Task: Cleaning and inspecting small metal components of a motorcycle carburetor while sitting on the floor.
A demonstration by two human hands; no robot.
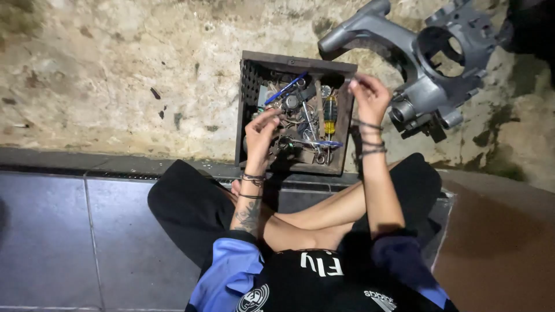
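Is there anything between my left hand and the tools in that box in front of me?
Nothing visible. The left hand is already down among the loose tools in the open-topped box. The right hand is raised at the box's far right edge, clear of it.

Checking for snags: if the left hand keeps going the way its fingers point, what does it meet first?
Probably the jumble of metal tools inside the box; the left hand already reaches over it. Depth is unclear.
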